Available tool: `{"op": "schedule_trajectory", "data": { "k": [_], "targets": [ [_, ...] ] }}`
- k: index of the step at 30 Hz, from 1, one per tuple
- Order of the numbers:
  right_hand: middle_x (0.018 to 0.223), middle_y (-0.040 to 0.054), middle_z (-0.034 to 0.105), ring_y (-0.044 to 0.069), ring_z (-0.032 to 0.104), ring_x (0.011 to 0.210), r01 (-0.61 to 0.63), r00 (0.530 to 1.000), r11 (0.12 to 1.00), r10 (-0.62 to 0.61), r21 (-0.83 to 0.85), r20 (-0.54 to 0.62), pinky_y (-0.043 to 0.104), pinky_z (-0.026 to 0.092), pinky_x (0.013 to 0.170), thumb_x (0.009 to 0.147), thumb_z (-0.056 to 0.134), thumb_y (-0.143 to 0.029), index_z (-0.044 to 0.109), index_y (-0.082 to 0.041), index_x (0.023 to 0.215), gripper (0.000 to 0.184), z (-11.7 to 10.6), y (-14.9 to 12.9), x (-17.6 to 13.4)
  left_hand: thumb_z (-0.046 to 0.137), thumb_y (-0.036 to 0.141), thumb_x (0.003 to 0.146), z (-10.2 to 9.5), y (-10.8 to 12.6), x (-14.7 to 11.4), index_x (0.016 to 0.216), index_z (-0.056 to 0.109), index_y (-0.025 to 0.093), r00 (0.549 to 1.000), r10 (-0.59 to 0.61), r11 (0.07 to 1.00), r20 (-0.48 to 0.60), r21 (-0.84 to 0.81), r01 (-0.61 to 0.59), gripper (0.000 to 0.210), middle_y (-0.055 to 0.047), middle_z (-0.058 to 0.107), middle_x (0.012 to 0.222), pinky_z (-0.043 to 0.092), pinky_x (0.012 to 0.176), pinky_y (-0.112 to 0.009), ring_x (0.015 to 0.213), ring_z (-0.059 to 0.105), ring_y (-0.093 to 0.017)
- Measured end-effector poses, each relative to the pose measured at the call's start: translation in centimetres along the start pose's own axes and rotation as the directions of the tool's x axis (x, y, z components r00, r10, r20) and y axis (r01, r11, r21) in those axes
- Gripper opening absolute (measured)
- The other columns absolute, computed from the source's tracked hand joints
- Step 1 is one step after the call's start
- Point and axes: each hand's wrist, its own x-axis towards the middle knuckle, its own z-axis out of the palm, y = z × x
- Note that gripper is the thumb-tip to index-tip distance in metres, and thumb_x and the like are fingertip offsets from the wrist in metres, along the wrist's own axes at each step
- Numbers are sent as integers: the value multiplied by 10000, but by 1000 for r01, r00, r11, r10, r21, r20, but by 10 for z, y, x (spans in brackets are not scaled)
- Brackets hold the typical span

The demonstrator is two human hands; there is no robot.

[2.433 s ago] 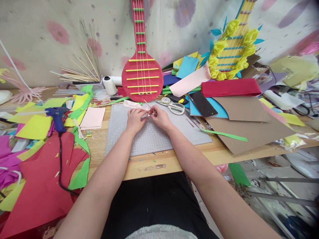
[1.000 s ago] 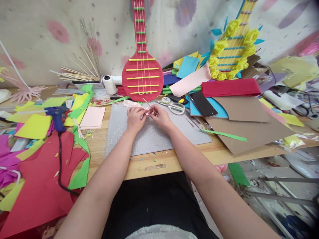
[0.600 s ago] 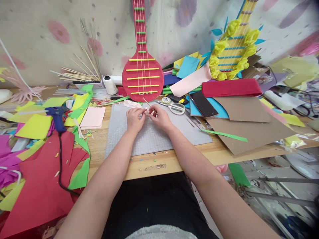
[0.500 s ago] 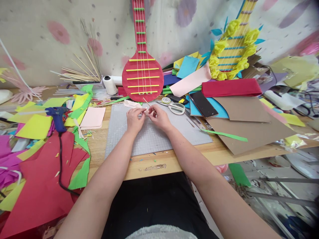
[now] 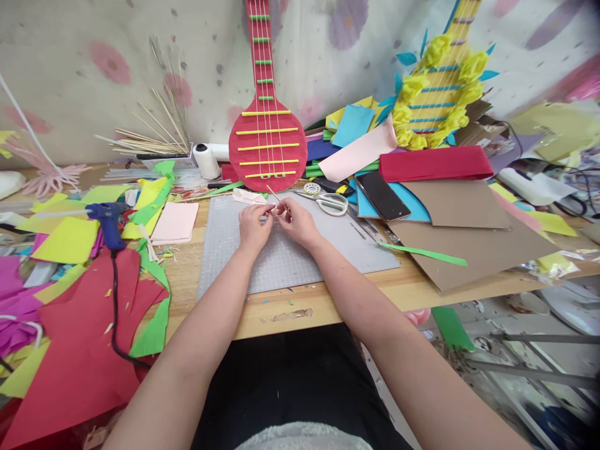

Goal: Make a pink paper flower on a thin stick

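Note:
Above the grey cutting mat (image 5: 285,265), my two hands meet with their fingertips close together. My left hand (image 5: 254,226) is closed in a pinch on a small bit of pale pink paper (image 5: 275,213), mostly hidden by the fingers. A thin wooden stick (image 5: 274,193) slants up and left from my right hand (image 5: 298,223), whose fingers are pinched round it at the paper. Just behind the hands lies a folded pale pink paper piece (image 5: 249,196). Scissors with white handles (image 5: 334,204) rest to the right of my right hand.
A red paper lute (image 5: 268,150) leans on the wall behind the mat. Left are pale pink paper squares (image 5: 175,222) and a blue glue gun (image 5: 110,226) among paper scraps. At right, a phone (image 5: 383,195) and brown cardboard (image 5: 473,250) lie near a green strip (image 5: 426,253).
The stick's upper end has shifted slightly left, and the right fingers have moved a little around it. Both hands stay together in nearly the same place.

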Motion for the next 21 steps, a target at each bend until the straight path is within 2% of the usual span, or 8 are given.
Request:
{"op": "schedule_trajectory", "data": {
  "k": [9, 16, 21],
  "targets": [
    [884, -1, 608, 94, 496, 611, -2, 1000, 1000, 2, 1, 30, 241, 388, 602, 724, 497, -188, 499, -214, 898, 176, 0, -4, 0, 527, 168, 773, 0, 2, -1, 891, 675, 225, 1000, 11, 999, -1, 51, -11, 198, -33, 689, 899, 392, 871, -363, 883, 597, -188],
    [845, -4, 602, 88, 479, 587, -1, 1000, 1000, 1, 10, -3, 239, 380, 592, 771, 492, -283, 497, -209, 875, 128, 0, -3, 0, 532, 163, 773, -1, 2, -1, 896, 671, 222, 1000, 10, 998, 6, 65, -11, 195, -33, 686, 890, 384, 873, -358, 895, 591, -186],
    [834, -8, 598, 87, 480, 590, 3, 1000, 1000, -3, 15, -7, 235, 374, 585, 772, 497, -282, 496, -206, 869, 122, 0, -3, 0, 530, 161, 775, -1, 2, -1, 894, 671, 226, 1000, 11, 997, 3, 80, -11, 195, -32, 685, 891, 386, 868, -359, 890, 592, -187]
  ]
}}
